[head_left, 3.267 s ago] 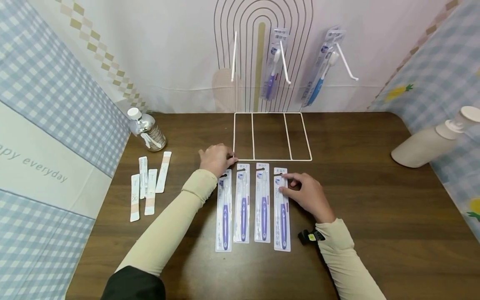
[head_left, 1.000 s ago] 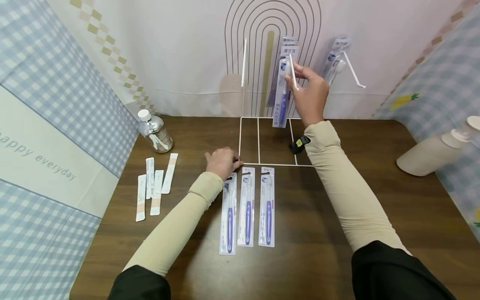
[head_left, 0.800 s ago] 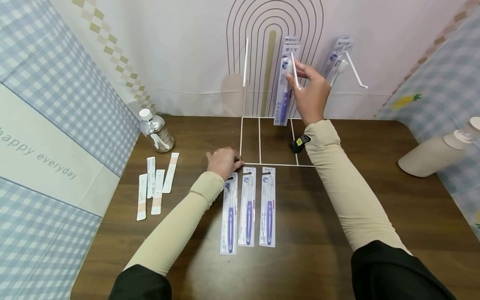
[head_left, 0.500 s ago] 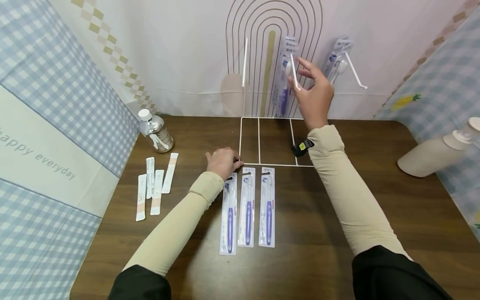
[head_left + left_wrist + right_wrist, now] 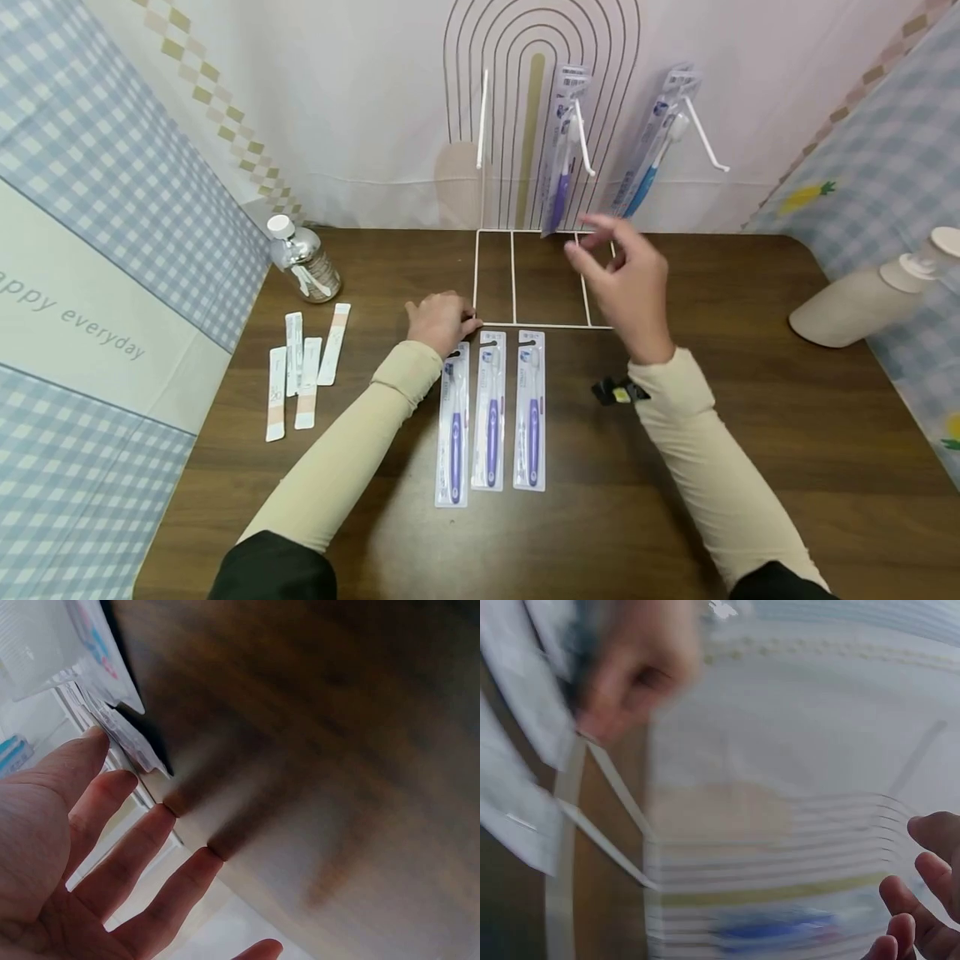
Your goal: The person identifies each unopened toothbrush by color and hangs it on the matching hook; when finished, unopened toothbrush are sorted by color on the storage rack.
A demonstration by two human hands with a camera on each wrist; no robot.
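Dark brown wood makes up the table (image 5: 585,525), its far edge meeting a white wall cloth (image 5: 360,125) and its side edges slanting along blue checked fabric (image 5: 907,350). Take the floor frame of the white wire rack (image 5: 555,326) as the clock's centre, twelve towards the wall. Three packaged purple toothbrushes (image 5: 489,417) lie side by side between six and seven, their tops just short of the frame's near bar; the gap between the left and middle packs is the narrower one. At eight, the left hand (image 5: 435,321) rests at the frame's near corner, just beside the left pack, fingertips on the wood; I cannot tell whether it pinches the wire. Well apart from it, at three, the right hand (image 5: 630,283) is raised, thumb and forefinger parted, its outline crossing the frame's right side. Purple toothbrush packs (image 5: 558,179) hang at twelve and blue ones (image 5: 645,179) at one; another hook (image 5: 482,121) juts out at eleven. Broad wood stretches from the right hand to a beige pump bottle (image 5: 862,300), farther out at three. Near the left edge are a white-capped bottle (image 5: 303,262) at nine and four paper sachets (image 5: 307,392) at eight.
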